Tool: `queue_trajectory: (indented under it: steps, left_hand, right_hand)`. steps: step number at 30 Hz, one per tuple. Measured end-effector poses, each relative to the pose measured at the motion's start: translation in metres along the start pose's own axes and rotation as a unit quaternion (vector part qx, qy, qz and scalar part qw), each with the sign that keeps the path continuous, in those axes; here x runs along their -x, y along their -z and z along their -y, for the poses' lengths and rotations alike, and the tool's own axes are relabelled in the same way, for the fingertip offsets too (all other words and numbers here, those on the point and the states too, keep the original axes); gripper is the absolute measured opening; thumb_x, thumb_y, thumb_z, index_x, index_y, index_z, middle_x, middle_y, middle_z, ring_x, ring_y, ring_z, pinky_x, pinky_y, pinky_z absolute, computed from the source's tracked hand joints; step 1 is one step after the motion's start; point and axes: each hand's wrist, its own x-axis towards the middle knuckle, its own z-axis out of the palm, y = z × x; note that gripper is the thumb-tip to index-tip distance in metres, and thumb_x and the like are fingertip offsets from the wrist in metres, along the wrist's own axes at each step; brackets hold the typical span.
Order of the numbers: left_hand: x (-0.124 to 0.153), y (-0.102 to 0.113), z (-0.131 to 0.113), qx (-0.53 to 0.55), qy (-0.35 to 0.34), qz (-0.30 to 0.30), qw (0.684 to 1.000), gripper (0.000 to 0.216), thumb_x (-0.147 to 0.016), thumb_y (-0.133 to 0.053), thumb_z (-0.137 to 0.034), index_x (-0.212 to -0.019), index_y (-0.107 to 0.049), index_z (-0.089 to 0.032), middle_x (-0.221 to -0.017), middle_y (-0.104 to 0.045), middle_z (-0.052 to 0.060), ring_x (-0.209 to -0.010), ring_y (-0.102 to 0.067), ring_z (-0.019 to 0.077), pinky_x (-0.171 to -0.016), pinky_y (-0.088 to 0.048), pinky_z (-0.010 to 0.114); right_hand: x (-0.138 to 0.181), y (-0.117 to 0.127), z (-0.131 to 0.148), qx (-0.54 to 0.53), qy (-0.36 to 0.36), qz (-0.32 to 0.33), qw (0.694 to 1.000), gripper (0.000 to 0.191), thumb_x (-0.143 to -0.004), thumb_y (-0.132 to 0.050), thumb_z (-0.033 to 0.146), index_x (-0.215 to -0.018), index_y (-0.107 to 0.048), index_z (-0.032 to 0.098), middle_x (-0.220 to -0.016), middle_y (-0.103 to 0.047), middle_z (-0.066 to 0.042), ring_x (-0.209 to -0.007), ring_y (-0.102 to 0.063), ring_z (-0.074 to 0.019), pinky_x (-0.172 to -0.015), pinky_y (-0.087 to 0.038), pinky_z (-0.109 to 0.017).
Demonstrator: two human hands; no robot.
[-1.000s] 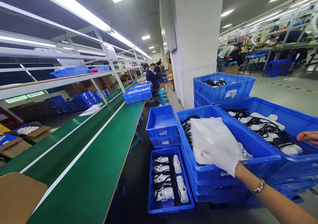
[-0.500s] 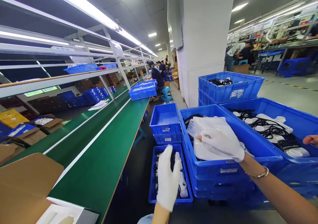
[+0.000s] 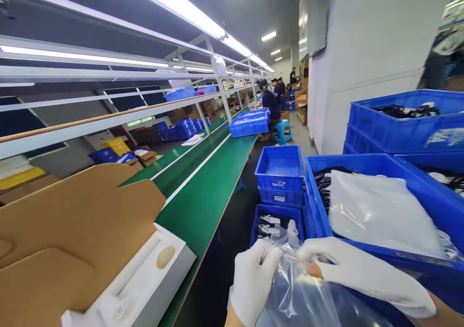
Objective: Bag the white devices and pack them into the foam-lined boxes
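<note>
Top edge of 1 clear plastic bag [image 3: 290, 300] is pinched by 2 white-gloved hands, approx side by side: L hand [image 3: 255, 278] w/ thumb and fingers pressed together on it, R hand [image 3: 362, 271] likewise clamped, w/ a bare fingertip showing thru the glove. Bag is hung low in front of the body, its bottom cut off by the frame; whether its mouth is parted can't be told. Just beyond the hands, white parts [image 3: 268, 230] w/ black cords are held in a small blue bin [image 3: 254, 226]; behind it 2 more blue bins [image 3: 279, 182] are stacked. To the R, a pile of plastic bags [image 3: 380, 213] is laid over black cords in a large blue bin [image 3: 348, 158], w/ other bins set beside and behind. To the L, a cardboard box [image 3: 87, 206] w/ lid up and a white insert [image 3: 145, 264] is placed on the nr end of a green table [image 3: 205, 196]. Farther along, blue trays [image 3: 250, 127] are set on the table, nr a seated person [image 3: 270, 103] in dark clothes
</note>
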Motion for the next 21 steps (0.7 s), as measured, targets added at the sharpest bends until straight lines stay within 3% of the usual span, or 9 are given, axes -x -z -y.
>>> queue_trajectory:
  steps: [3, 6, 9, 11, 13, 16, 18, 21]
  left_hand:
    - [0.02, 0.014, 0.015, 0.018, 0.038, -0.016, 0.999, 0.031, -0.082, -0.057, -0.044, -0.063, -0.053, -0.021, -0.061, -0.048, -0.005, -0.063, -0.041, 0.0124, -0.062, -0.033, 0.027]
    - [0.032, 0.025, 0.032, 0.012, 0.053, -0.05, 0.997, 0.025, -0.082, -0.058, -0.042, -0.071, -0.064, -0.021, -0.069, -0.062, -0.001, -0.068, -0.054, 0.0167, -0.067, -0.043, 0.029]
    - [0.052, 0.028, 0.058, -0.083, 0.005, -0.243, 0.966, 0.036, -0.084, -0.063, -0.048, -0.105, -0.074, -0.021, -0.11, -0.074, 0.012, -0.103, -0.065, 0.0298, -0.093, -0.051, 0.043]
    - [0.069, 0.022, 0.078, -0.096, 0.003, -0.329, 0.939, 0.045, -0.087, -0.062, -0.057, -0.114, -0.072, -0.022, -0.115, -0.072, 0.014, -0.105, -0.066, 0.0318, -0.096, -0.051, 0.047]
    - [0.082, 0.011, 0.097, -0.018, 0.052, -0.276, 0.96, 0.043, -0.092, -0.058, -0.062, -0.101, -0.07, -0.022, -0.093, -0.072, 0.009, -0.086, -0.066, 0.0259, -0.083, -0.055, 0.04]
    - [0.089, -0.001, 0.115, 0.161, 0.126, -0.116, 0.972, 0.05, -0.087, -0.062, -0.07, -0.079, -0.063, -0.021, -0.072, -0.063, 0.002, -0.069, -0.061, 0.0186, -0.071, -0.054, 0.032]
    - [0.089, -0.002, 0.123, 0.27, 0.163, -0.066, 0.947, 0.058, -0.078, -0.071, -0.076, -0.075, -0.06, -0.019, -0.068, -0.06, 0.0, -0.062, -0.057, 0.0159, -0.063, -0.052, 0.03]
    - [0.094, 0.003, 0.133, 0.409, 0.198, -0.085, 0.887, 0.062, -0.07, -0.08, -0.077, -0.081, -0.063, -0.018, -0.071, -0.063, 0.001, -0.06, -0.059, 0.0152, -0.058, -0.051, 0.029]
  right_hand:
    - [-0.015, -0.029, 0.003, -0.007, -0.03, -0.007, 0.999, 0.052, -0.09, -0.062, 0.066, -0.072, -0.055, 0.018, -0.074, -0.049, 0.002, -0.072, -0.041, -0.0147, -0.063, -0.03, -0.028]
    - [-0.03, -0.056, 0.0, -0.048, -0.02, 0.006, 0.999, 0.057, -0.085, -0.064, 0.068, -0.07, -0.038, 0.021, -0.071, -0.034, 0.005, -0.069, -0.028, -0.0131, -0.06, -0.021, -0.029]
    - [-0.041, -0.083, -0.003, -0.05, -0.022, -0.04, 0.998, 0.052, -0.086, -0.063, 0.063, -0.071, -0.035, 0.022, -0.071, -0.032, 0.006, -0.068, -0.027, -0.0133, -0.061, -0.021, -0.029]
    - [-0.045, -0.102, -0.002, -0.017, -0.046, -0.082, 0.995, 0.045, -0.085, -0.061, 0.058, -0.071, -0.036, 0.023, -0.069, -0.035, 0.006, -0.067, -0.029, -0.0138, -0.062, -0.023, -0.03]
    - [-0.048, -0.122, -0.001, 0.037, -0.053, -0.093, 0.994, 0.036, -0.083, -0.058, 0.051, -0.07, -0.039, 0.023, -0.066, -0.041, 0.005, -0.066, -0.035, -0.0149, -0.063, -0.027, -0.03]
    - [-0.051, -0.145, -0.003, 0.07, -0.032, -0.023, 0.997, 0.022, -0.078, -0.058, 0.038, -0.071, -0.043, 0.022, -0.07, -0.053, 0.002, -0.069, -0.046, -0.0163, -0.065, -0.031, -0.031]
    - [-0.053, -0.15, -0.011, 0.034, -0.021, 0.03, 0.999, 0.024, -0.08, -0.059, 0.036, -0.071, -0.042, 0.022, -0.072, -0.055, 0.002, -0.069, -0.047, -0.0159, -0.064, -0.032, -0.03]
    - [-0.06, -0.149, -0.033, -0.057, -0.028, 0.035, 0.997, 0.038, -0.094, -0.051, 0.055, -0.075, -0.041, 0.024, -0.068, -0.054, 0.002, -0.065, -0.048, -0.0157, -0.061, -0.035, -0.029]
